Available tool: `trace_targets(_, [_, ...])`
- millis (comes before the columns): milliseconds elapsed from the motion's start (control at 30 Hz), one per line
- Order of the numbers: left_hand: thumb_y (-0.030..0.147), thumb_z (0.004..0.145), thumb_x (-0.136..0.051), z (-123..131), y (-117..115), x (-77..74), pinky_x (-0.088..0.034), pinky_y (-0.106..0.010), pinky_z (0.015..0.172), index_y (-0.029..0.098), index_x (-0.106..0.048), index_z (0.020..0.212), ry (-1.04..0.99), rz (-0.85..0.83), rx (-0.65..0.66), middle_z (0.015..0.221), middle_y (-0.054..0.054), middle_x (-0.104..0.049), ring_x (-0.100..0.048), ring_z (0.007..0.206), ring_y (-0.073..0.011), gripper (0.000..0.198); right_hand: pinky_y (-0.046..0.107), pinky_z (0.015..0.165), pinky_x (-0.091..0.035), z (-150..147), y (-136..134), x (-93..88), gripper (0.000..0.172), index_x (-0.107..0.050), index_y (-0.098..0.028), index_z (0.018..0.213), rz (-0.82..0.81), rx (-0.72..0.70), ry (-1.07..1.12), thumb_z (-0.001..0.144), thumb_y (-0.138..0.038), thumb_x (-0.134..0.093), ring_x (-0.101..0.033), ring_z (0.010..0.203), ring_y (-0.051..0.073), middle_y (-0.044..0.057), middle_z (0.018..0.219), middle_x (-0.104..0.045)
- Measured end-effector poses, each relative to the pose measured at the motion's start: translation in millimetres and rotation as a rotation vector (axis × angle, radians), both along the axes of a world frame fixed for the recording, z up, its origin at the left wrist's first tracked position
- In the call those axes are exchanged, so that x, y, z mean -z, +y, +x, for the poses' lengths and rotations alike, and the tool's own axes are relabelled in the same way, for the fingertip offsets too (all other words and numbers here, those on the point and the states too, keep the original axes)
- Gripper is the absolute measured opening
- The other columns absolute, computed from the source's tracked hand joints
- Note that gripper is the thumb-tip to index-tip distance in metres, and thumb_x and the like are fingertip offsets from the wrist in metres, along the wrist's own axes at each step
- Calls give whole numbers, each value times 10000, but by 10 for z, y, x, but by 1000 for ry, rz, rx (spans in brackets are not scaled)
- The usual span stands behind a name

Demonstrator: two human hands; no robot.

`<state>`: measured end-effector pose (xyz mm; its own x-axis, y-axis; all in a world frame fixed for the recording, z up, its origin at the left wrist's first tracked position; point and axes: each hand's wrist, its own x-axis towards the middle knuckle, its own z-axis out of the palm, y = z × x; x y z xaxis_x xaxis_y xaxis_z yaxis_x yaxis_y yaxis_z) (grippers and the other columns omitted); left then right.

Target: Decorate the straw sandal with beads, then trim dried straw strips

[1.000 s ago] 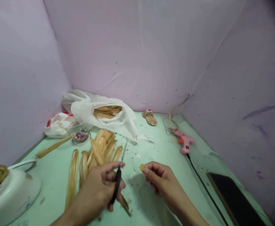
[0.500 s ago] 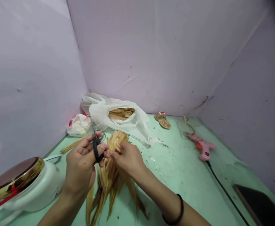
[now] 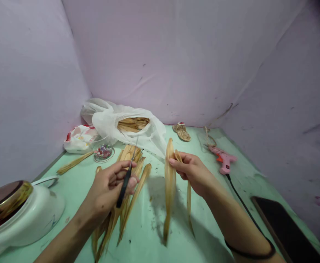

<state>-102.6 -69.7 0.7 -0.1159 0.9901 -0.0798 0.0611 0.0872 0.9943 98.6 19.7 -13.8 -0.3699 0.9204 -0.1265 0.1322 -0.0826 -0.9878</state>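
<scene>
My left hand (image 3: pixel 112 184) is closed on black-handled scissors (image 3: pixel 125 180), blades pointing up and away, above a loose pile of dried tan leaf strips (image 3: pixel 121 197) on the green table (image 3: pixel 211 204). My right hand (image 3: pixel 191 170) pinches the top of two long dried strips (image 3: pixel 170 182) and holds them hanging upright over the table, to the right of the pile.
A white plastic bag (image 3: pixel 121 122) with more strips lies at the back. Beside it sit a small dish of beads (image 3: pixel 103 151) and a red-and-white packet (image 3: pixel 79 137). A pink glue gun (image 3: pixel 222 159) with black cord, a small woven sandal (image 3: pixel 181 131), a white gold-lidded jar (image 3: pixel 14 212) and a dark slab (image 3: pixel 283 226).
My right hand reached into the pile, then came away to the right holding two long strips upright. My left hand with the scissors stayed over the pile.
</scene>
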Motion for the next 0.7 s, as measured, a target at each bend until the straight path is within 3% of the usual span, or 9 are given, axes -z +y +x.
trace_targets(133, [368, 668, -636, 177, -1, 131, -379, -204, 470, 141, -530, 1035, 19, -155, 195, 739, -27, -624, -532, 561, -112, 444, 232, 484, -254, 248, -185, 162, 313, -553, -160, 750, -125, 28, 96, 710, -471, -567, -331, 502, 95, -44, 581, -392])
trace_targets(233, [345, 690, -615, 261, 6, 253, -358, -203, 480, 154, -526, 1045, 35, -235, 315, 763, -17, -596, -510, 578, -105, 413, 230, 508, -254, 274, -280, 237, 332, -502, -172, 663, -149, 54, 138, 705, -489, -591, -321, 523, 94, -49, 580, -376])
trace_targets(367, [281, 707, -585, 236, 23, 335, -386, -209, 557, 155, -585, 929, 84, -223, 430, 791, -10, -570, -490, 634, -105, 256, 236, 481, -176, 254, -328, 253, 371, -375, -196, 564, -86, -52, 62, 726, -465, -573, -219, 495, 83, -72, 542, -265])
trace_targets(433, [246, 692, -577, 190, 31, 346, -390, -206, 559, 157, -596, 913, 117, -220, 475, 808, -8, -574, -485, 629, -103, 238, 242, 490, -187, 246, -343, 249, 332, -387, -195, 569, -5, -122, -38, 760, -427, -529, -238, 510, 92, -64, 555, -264])
trace_targets(567, [225, 668, -553, 114, 38, 339, -406, -204, 579, 160, -624, 907, 241, -246, 495, 820, -9, -597, -501, 651, -117, 258, 248, 573, -291, 265, -369, 232, 262, -437, -185, 568, 241, -149, -275, 799, -301, -483, -392, 608, 128, -28, 617, -400])
trace_targets(700, [228, 652, -532, 99, 37, 271, -411, -193, 583, 166, -651, 870, 318, -225, 490, 768, -3, -601, -514, 679, -132, 256, 239, 565, -322, 329, -382, 217, 217, -519, -188, 631, 225, -162, -347, 824, -265, -459, -435, 575, 125, -21, 613, -498])
